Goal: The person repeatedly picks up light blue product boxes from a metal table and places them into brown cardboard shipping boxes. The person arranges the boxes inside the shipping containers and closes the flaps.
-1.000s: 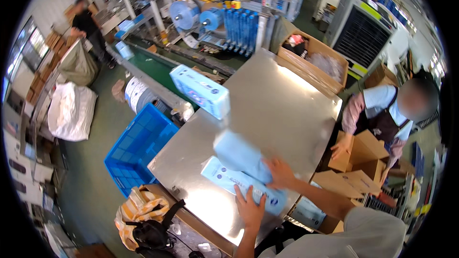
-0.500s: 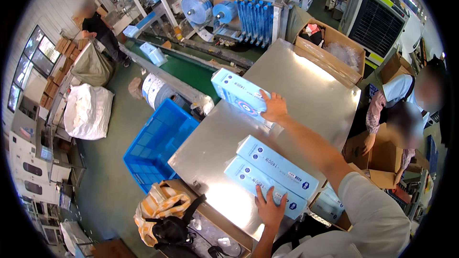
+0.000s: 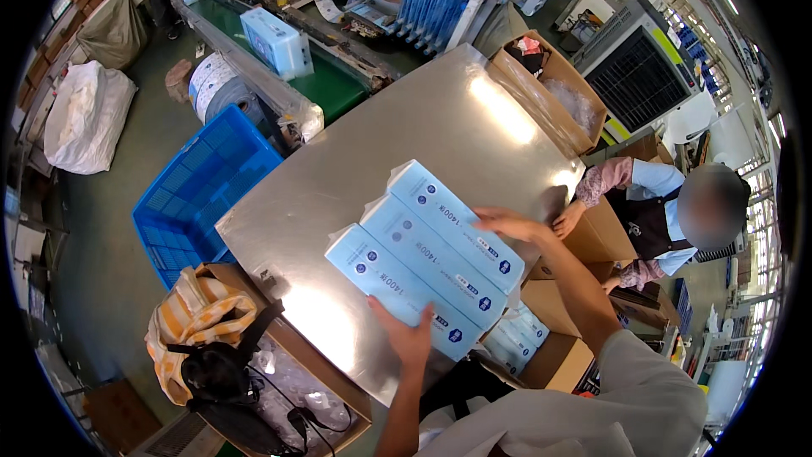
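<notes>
Three long, light-blue plastic-wrapped tissue packs point(image 3: 423, 245) lie side by side in a row over the metal table point(image 3: 338, 152). My left hand point(image 3: 404, 334) presses against the near side of the row, thumb and forefinger apart, other fingers partly hidden. On the far side, my right hand point(image 3: 507, 224) lays its fingers along the outermost pack's edge. The row is held between both hands. Just beyond its right end stands an open carton point(image 3: 558, 364) with more blue packs point(image 3: 518, 338) inside.
A blue crate point(image 3: 203, 186) stands left of the table. Beyond it, a green conveyor point(image 3: 334, 89) carries a blue pack point(image 3: 275, 41). Cartons flank the table, one holding a bag point(image 3: 194, 322). A co-worker point(image 3: 668, 211) handles another carton point(image 3: 596, 237) at right.
The far pack has come back toward me and joined the other two as a row of three. My right hand moved with it. The view has shifted, showing more of the carton of packs.
</notes>
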A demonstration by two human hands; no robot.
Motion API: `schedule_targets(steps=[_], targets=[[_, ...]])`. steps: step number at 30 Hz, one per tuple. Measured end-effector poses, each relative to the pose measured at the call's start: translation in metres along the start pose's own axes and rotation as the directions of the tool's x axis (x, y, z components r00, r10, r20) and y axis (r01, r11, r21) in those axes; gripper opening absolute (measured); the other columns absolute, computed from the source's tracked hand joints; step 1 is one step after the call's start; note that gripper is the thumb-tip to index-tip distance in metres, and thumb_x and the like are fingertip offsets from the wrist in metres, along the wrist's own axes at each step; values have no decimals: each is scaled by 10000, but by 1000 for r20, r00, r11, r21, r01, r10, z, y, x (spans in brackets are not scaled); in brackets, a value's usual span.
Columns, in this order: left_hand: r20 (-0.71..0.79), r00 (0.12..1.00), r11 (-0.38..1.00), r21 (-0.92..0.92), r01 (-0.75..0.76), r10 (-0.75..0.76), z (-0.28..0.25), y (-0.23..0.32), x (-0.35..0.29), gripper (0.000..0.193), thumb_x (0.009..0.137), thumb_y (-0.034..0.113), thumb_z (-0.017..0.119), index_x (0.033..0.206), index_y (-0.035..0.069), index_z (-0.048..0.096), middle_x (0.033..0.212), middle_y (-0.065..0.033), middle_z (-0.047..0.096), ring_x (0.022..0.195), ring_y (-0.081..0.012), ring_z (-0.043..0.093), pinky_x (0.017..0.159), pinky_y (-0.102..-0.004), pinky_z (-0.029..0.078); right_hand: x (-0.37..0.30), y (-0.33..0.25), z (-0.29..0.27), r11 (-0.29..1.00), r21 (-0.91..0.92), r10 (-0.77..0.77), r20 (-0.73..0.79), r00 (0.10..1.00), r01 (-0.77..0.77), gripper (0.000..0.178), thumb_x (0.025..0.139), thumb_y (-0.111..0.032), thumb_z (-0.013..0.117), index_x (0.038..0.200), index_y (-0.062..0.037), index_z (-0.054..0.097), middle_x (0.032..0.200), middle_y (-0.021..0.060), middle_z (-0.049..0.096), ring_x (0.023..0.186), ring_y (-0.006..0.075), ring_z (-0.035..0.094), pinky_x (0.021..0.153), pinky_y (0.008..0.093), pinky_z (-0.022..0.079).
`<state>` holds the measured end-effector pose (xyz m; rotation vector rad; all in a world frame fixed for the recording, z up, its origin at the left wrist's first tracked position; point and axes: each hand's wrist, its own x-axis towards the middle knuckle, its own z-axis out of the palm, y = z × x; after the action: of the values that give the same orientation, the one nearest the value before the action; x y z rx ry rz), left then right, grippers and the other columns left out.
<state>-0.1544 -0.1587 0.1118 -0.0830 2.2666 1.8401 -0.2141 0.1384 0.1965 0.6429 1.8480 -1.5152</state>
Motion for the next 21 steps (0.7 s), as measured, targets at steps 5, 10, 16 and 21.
schedule_targets(steps=[5, 10, 16, 21], targets=[[253, 877, 648, -595, 475, -409, -13, -11, 39, 914, 822, 113, 679, 1495, 118, 61, 1461, -164, 276, 1311, -330, 333, 1081, -424, 287, 66, -18, 28, 981, 191, -39, -48, 998, 47, 731, 852, -399, 631, 1430, -48, 353, 1398, 176, 440, 1278, 316, 422, 1043, 432, 348], [349, 854, 564, -643, 518, -387, -20, -22, 0, 860, 800, 60, 670, 1466, 137, 132, 1379, -115, 371, 1254, -302, 390, 1039, -438, 335, 51, 37, 32, 961, 269, -66, 21, 998, 58, 736, 835, -370, 662, 1416, -33, 362, 1327, 182, 504, 1189, 294, 513, 974, 416, 429], [142, 961, 836, -475, 275, -236, -26, -12, -87, 979, 690, 24, 737, 1463, 87, 139, 1353, -133, 389, 1239, -282, 397, 1037, -415, 337, -35, 94, 54, 844, 494, -203, -65, 977, 208, 697, 805, -258, 683, 1394, -28, 389, 1327, 162, 509, 1204, 295, 495, 1013, 418, 395], [225, 958, 929, -359, -88, 178, -17, 5, -132, 836, 707, 152, 775, 1352, -3, 267, 1272, -157, 460, 1112, -265, 507, 951, -400, 420, -84, 167, 33, 456, 760, -475, -232, 849, 463, 818, 673, -259, 769, 1372, -38, 408, 1282, 144, 543, 1165, 287, 528, 994, 417, 428]])
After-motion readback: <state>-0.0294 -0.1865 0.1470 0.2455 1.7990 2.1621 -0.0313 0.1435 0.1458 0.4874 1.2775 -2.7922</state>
